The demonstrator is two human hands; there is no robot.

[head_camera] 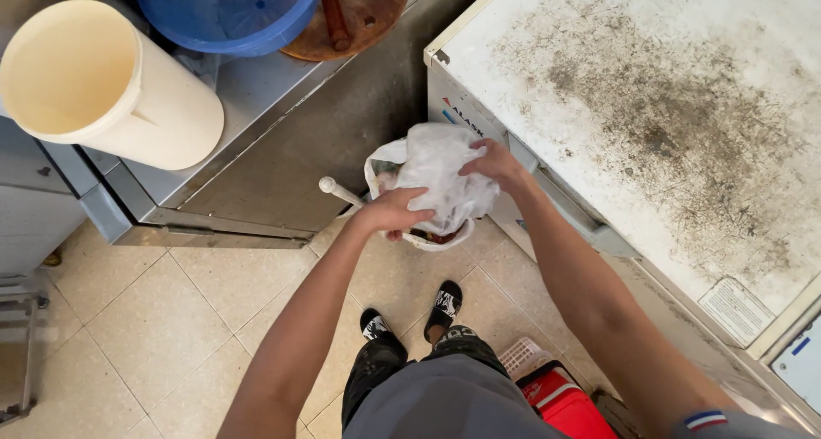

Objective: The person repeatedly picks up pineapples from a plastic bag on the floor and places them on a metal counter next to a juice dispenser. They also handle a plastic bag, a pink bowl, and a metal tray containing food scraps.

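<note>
A crumpled white plastic bag (436, 170) hangs in front of me at waist height, between a steel counter and a white chest freezer. My left hand (395, 212) grips the bag's lower left side. Over its upper right side my right hand (494, 162) is clasped. Something dark brown shows at the bag's bottom edge (432, 235); I cannot tell what it is. A white rod-like handle (339, 191) pokes out to the left, just behind my left hand.
The stained freezer lid (650, 106) fills the right. On the steel counter (256, 88) at left stand a cream bucket (103, 80), a blue basin (227, 11) and a round wooden board (359, 16). A red box (560, 400) and a pink basket (523, 353) sit by my feet on the tiled floor.
</note>
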